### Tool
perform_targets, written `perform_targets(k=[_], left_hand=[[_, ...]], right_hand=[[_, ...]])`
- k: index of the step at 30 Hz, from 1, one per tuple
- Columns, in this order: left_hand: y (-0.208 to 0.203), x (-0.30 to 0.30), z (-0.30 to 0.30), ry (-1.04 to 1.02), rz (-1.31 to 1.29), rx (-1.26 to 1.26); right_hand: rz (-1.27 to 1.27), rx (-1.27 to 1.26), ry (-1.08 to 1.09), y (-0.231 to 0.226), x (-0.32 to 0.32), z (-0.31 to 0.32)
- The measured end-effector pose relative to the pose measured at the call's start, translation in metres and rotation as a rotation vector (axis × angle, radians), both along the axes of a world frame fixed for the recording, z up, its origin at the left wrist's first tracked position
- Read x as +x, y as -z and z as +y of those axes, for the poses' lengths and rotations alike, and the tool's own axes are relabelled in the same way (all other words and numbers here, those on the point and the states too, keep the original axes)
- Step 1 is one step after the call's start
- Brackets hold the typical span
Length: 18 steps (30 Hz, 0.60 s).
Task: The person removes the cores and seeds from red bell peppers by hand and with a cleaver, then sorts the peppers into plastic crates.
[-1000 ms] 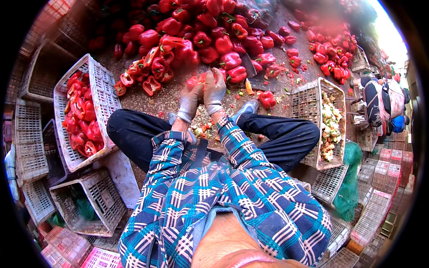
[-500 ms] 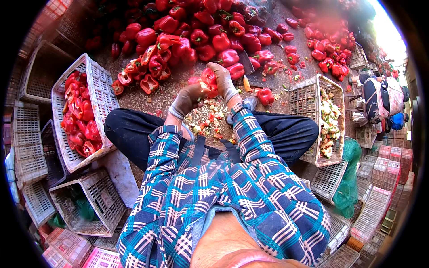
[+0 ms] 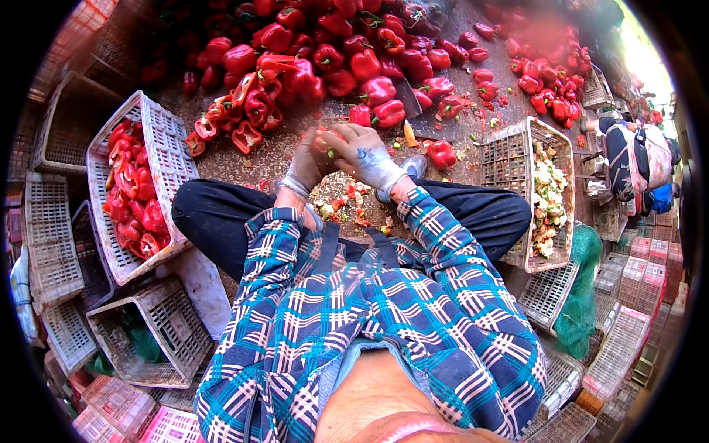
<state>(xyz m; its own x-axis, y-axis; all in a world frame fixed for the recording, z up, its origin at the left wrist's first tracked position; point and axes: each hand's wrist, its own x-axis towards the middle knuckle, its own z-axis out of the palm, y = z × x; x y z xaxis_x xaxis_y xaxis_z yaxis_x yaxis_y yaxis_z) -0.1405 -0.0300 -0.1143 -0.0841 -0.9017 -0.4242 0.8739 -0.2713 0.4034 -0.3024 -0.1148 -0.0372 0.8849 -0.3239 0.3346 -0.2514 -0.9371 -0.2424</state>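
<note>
"What stands furthest left near the knee?"

"A pale plastic crate [image 3: 171, 155], tilted, with red pepper pieces [image 3: 134, 196] heaped inside. Just right of it, on the ground, lies a pile of cut-open peppers [image 3: 247, 111], backed by whole ones."

"And the left hand?"

"The left hand [image 3: 301, 161], in a soiled glove, has its fingers curled around a red pepper [image 3: 320, 139]. That pepper sits between the two hands, above the ground, mostly covered by the gloves."

"Is the right hand gripping it too?"

"I can't tell. The right hand [image 3: 365, 156], glove marked in blue, reaches across so its fingers meet the left hand at the pepper; its palm is turned away."

"What's under them?"

"Scattered scraps [image 3: 348, 201], red and pale, between the legs."

"Further right?"

"A knife [image 3: 410, 135] with a yellowish handle lies near a lone whole pepper [image 3: 441, 154]. Past the right knee, a second crate [image 3: 506, 156] holds whitish-green trimmings [image 3: 548, 203], and a green net [image 3: 577, 295] hangs close by."
</note>
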Motion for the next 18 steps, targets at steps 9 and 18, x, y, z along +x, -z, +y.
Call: perform_targets(k=[9,18], left_hand=[[0.002,-0.025,0.0,-0.138,0.052,-0.026],[0.002,-0.029,-0.002,-0.297,-0.422,-0.043]], right_hand=[[-0.257,0.286,0.201,0.03,0.012,0.006],[-0.588,0.834,0.732,0.048,0.052,0.02]])
